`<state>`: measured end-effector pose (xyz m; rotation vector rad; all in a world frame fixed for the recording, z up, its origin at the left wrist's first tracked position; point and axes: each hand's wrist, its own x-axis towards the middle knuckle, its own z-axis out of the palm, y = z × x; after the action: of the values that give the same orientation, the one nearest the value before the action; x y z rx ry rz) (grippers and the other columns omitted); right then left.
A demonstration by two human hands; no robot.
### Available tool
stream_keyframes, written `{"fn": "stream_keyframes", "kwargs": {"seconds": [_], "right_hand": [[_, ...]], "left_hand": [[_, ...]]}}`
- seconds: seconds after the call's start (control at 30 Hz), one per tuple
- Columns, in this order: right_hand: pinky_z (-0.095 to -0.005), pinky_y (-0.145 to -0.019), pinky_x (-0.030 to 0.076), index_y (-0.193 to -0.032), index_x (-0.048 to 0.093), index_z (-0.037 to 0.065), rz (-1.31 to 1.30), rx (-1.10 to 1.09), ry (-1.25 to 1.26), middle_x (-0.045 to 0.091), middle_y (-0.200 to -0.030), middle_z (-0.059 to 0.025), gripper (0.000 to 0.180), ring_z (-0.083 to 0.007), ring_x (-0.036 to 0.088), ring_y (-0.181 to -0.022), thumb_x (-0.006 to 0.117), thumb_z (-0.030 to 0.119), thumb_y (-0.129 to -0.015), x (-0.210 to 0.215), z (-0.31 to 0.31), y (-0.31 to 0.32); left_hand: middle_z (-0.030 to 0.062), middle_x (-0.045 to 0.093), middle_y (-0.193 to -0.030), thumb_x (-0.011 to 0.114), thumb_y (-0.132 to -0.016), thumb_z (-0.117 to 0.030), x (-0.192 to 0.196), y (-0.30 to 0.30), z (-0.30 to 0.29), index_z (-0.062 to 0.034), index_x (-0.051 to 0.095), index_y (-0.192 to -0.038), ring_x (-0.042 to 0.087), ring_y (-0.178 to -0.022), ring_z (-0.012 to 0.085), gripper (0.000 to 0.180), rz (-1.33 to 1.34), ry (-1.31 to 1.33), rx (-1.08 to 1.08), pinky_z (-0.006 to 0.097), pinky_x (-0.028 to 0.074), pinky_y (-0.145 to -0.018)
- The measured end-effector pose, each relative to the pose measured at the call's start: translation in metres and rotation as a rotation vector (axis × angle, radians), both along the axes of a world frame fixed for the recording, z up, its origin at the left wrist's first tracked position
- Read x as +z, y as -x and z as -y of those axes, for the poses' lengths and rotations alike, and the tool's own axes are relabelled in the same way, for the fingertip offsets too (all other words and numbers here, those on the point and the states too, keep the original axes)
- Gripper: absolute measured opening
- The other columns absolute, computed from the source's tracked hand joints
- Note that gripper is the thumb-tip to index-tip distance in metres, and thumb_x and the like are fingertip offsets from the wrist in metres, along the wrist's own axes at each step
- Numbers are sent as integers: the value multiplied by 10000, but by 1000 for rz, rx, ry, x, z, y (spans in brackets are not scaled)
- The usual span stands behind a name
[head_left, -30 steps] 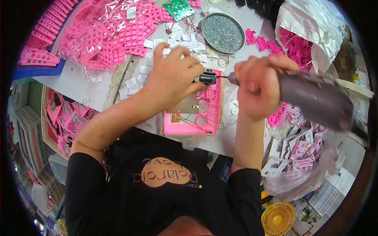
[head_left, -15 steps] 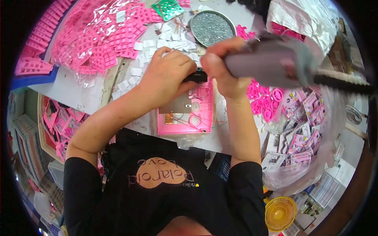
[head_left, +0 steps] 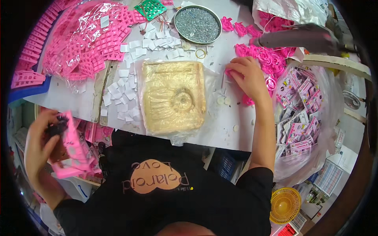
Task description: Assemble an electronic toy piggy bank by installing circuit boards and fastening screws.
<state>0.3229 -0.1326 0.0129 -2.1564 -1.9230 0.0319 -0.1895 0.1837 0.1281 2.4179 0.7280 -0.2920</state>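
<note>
At the lower left, my left hand [head_left: 39, 139] grips a pink plastic housing [head_left: 73, 147] with black parts on it, tilted beside the table over a box of similar pink pieces. My right hand [head_left: 248, 76] rests low over the table's right part, fingers closed at the tips on a small pink piece [head_left: 228, 72], mostly hidden. Near it lies a heap of pink plastic parts [head_left: 265, 59]. Between my hands sits a yellowish moulded block [head_left: 173, 98] wrapped in clear film. A grey powered screwdriver [head_left: 299, 39] hangs blurred at the upper right, out of both hands.
White square pieces [head_left: 122, 92] lie scattered left of the block. A round tray of small screws [head_left: 198, 24] stands behind it, with a green circuit board sheet [head_left: 150, 8] alongside. Bagged pink keypads [head_left: 86, 43] fill the far left; a clear bag of printed packets [head_left: 301, 118] is at right.
The pink housing has left the block and moved to the lower left in my left hand. My right hand has let go of the screwdriver, which now hangs farther right and back.
</note>
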Motion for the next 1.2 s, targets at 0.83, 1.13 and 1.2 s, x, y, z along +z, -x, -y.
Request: {"fn": "stream_keyframes", "kwargs": {"seconds": [0.83, 1.13, 1.2], "right_hand": [[-441, -677, 440, -860, 632, 91, -103, -127, 117, 667, -776, -91, 125, -320, 578, -755, 733, 110, -788, 1, -34, 143], [-416, -668, 452, -893, 673, 70, -325, -174, 112, 671, -710, -83, 129, -302, 568, -691, 757, 123, -811, 15, -31, 140], [-400, -668, 457, -925, 699, 68, -361, -173, 97, 676, -709, -72, 160, -282, 573, -687, 775, 151, -811, 14, -27, 139]], "left_hand": [[100, 673, -1223, 724, -881, -369, -117, -200, 101, -46, 675, -1225, 598, -1210, 241, 474, 384, 271, -716, 471, 416, -1104], [150, 710, -788, 731, -871, -324, -48, -187, -224, -24, 725, -930, 711, -814, 272, 306, 711, -861, 570, 437, 553, -713], [182, 710, -765, 752, -847, -405, -36, -189, -255, -26, 742, -978, 717, -768, 309, 401, 659, -564, 723, 455, 550, -691]]}}
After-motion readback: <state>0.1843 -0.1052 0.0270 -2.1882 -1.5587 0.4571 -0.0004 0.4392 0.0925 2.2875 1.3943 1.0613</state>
